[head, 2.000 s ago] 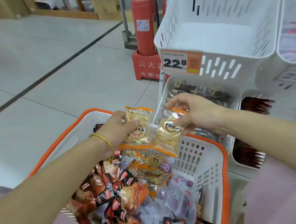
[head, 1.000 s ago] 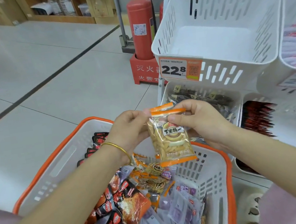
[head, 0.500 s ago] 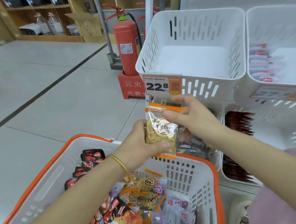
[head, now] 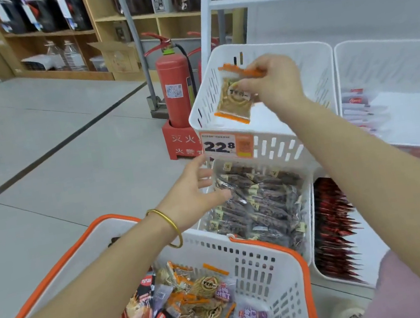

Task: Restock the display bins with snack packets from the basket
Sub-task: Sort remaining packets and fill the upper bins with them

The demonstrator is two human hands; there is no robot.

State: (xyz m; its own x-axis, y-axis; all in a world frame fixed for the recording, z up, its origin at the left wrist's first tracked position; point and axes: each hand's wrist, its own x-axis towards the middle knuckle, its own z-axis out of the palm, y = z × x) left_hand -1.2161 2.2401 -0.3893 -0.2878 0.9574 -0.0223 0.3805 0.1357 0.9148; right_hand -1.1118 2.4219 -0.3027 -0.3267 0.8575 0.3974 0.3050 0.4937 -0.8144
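The snack packet (head: 234, 98) hung inside the rim of the top white bin (head: 304, 52), above its floor. Its long axis was near upright and a little tilted, with the orange seal uppermost. Your right grip (head: 272, 84) pinched that top seal, fingers curled on it, so the packet lay below and to the left of the grip. Your left grip (head: 195, 193) was spread loose and held nothing. It sat low beside the 22.8 price tag (head: 226, 145), nearer the basket (head: 274, 266) than the bin's opening. By my reading, only the right grip was placed to release, and the packet would drop straight down.
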